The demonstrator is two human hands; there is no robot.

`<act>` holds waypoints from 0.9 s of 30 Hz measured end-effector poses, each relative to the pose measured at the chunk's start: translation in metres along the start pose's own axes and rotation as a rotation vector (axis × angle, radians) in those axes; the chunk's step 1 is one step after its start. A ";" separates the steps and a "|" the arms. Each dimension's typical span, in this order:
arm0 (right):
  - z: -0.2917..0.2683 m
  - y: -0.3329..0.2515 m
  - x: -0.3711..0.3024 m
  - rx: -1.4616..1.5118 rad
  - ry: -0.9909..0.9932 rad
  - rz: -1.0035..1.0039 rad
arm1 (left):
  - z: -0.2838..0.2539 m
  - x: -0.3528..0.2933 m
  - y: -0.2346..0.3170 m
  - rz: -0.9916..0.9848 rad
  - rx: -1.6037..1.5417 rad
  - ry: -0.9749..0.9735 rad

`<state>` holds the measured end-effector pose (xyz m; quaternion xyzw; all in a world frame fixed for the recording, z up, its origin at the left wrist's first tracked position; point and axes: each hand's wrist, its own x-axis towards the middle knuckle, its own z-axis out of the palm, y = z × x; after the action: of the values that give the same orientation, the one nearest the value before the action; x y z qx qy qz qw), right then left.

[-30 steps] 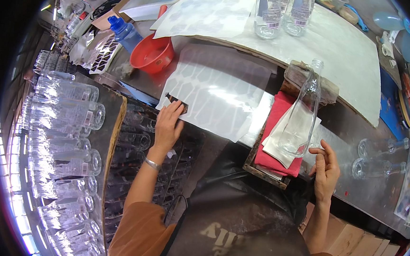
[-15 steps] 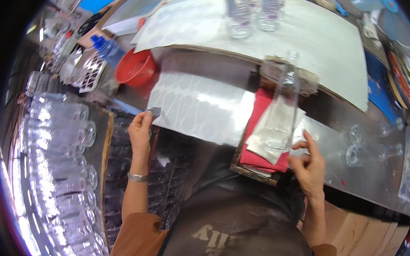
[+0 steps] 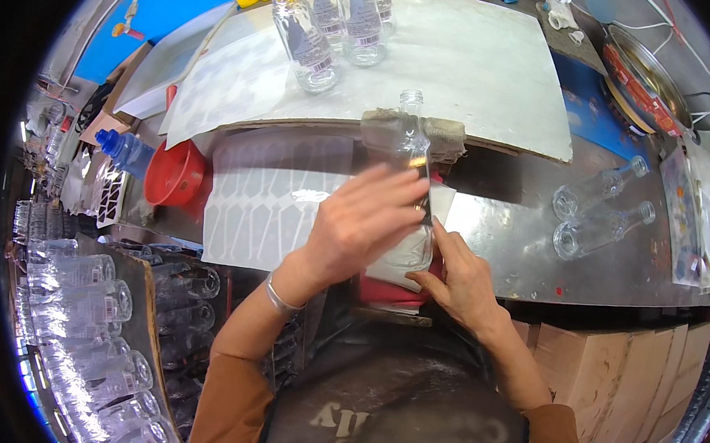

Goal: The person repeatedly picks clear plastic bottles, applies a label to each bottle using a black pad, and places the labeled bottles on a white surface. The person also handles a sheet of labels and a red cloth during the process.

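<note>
A clear glass bottle (image 3: 411,131) lies on a padded rest in front of me, its neck pointing away. My left hand (image 3: 363,218) reaches across the bottle's middle, fingers stretched out and smeared by motion. A small gold and dark patch (image 3: 418,165) shows on the glass just beyond the fingertips; I cannot tell if it is a label. My right hand (image 3: 462,278) holds the bottle near its base, thumb and forefinger against the glass. White cloth or paper (image 3: 441,203) and red cloth (image 3: 373,292) lie under the bottle. Left of it is a translucent sheet (image 3: 247,230) with bottle-shaped outlines.
Several printed bottles (image 3: 307,53) stand on the white board (image 3: 480,74). Two clear bottles (image 3: 605,231) lie at right. A red bowl (image 3: 175,174) and a blue-capped bottle (image 3: 121,149) are at left. Stacked bottles (image 3: 77,305) fill the lower left; cardboard (image 3: 600,370) stands lower right.
My left hand has moved right from the sheet's corner, where it pinched a small grey piece, to over the bottle. My right hand has closed onto the bottle's base. The view has shifted.
</note>
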<state>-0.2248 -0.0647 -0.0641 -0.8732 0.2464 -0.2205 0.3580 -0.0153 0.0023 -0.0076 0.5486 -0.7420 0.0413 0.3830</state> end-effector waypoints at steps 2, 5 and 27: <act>-0.002 -0.001 0.001 0.023 -0.006 0.003 | 0.007 -0.014 0.002 0.013 0.031 -0.035; -0.008 0.004 0.003 0.059 -0.061 0.005 | 0.009 -0.028 0.010 -0.025 0.062 -0.079; -0.014 0.006 0.117 0.290 0.100 0.258 | 0.024 -0.003 -0.014 -0.399 -0.064 0.003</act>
<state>-0.1425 -0.1447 -0.0354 -0.7616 0.3392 -0.2493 0.4927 -0.0157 -0.0127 -0.0316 0.6725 -0.6189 -0.0582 0.4018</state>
